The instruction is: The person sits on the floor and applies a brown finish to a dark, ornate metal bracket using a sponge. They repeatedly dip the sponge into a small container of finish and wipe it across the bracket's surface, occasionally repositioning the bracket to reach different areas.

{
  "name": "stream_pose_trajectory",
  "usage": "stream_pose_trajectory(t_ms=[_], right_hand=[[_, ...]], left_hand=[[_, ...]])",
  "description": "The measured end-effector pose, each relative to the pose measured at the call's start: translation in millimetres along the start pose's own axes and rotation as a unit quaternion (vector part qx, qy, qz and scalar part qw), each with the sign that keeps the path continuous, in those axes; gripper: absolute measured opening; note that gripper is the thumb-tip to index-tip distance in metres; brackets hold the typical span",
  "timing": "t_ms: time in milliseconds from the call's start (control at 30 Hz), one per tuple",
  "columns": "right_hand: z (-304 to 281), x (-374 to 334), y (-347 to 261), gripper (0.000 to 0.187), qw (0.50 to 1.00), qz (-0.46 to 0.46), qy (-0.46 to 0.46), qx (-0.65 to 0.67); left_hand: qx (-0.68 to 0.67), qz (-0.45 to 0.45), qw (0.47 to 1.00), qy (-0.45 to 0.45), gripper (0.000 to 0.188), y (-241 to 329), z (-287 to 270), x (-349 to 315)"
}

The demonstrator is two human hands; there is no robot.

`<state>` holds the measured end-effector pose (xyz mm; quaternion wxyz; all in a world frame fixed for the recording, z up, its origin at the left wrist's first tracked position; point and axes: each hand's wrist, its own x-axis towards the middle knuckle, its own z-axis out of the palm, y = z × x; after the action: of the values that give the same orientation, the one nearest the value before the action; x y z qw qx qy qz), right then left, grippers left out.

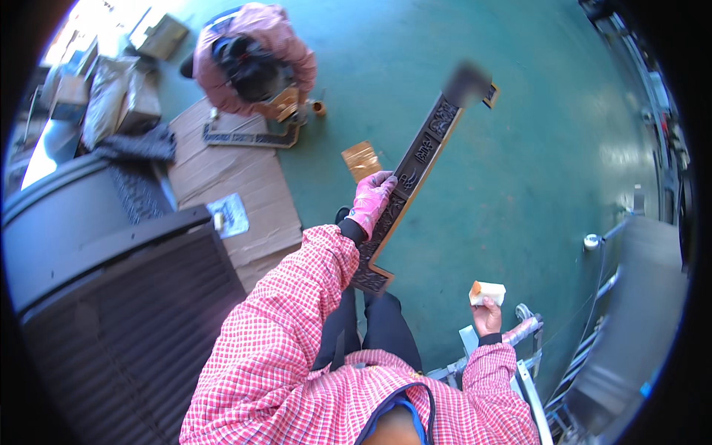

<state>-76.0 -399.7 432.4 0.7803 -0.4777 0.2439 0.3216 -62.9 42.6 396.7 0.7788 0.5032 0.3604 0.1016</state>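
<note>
My left hand (373, 199), in a pink glove, is closed on the edge of a long dark carved panel (423, 148) with raised patterns and a tan side edge. The panel slants from near my legs up to the far right, and each end turns a corner. A blur hides part of its far end. On the right, my bare right hand (487, 319) grips a small cream-coloured piece (488, 293), orange-brown at its left end; whether it is a cup or a block I cannot tell. It is held apart from the panel, over the floor.
Far left, another person (256, 59) bends over a similar carved panel (252, 139) on flattened cardboard (237, 178). A brown sheet (361, 161) lies on the green floor. A dark ribbed unit (133, 326) stands at left, a metal frame (530, 363) at lower right.
</note>
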Motion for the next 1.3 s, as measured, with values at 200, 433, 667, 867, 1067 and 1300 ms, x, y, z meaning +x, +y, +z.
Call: stream_pose_trajectory(t_ms=[200,433,667,867,1067,1300], right_hand=[[5.5,32.5,4.1,0.056,0.995,-0.082,0.053,0.025],[-34.9,165.9,64.5,0.054,0.986,-0.136,0.089,0.022],[-87.6,277.8,133.9,0.049,0.954,-0.217,0.200,-0.053],[-92.9,360.8,157.2,0.038,0.925,-0.272,0.248,-0.092],[-115.8,384.9,170.1,0.035,0.848,-0.313,0.323,-0.280],[-175.0,409.8,148.5,0.033,0.769,-0.327,0.349,-0.424]], left_hand=[[0.000,-0.037,0.997,-0.061,0.033,-61.9,57.8,102.7],[-0.052,-0.109,0.993,-0.013,0.031,-212.1,52.4,220.2],[-0.139,-0.111,0.983,0.038,0.022,-343.0,58.7,300.2],[-0.114,-0.136,0.984,0.032,0.029,-413.1,66.1,316.2],[-0.021,-0.247,0.967,-0.055,0.024,-433.5,72.6,280.9],[0.529,0.226,0.786,-0.225,0.047,-377.9,62.8,269.4]])
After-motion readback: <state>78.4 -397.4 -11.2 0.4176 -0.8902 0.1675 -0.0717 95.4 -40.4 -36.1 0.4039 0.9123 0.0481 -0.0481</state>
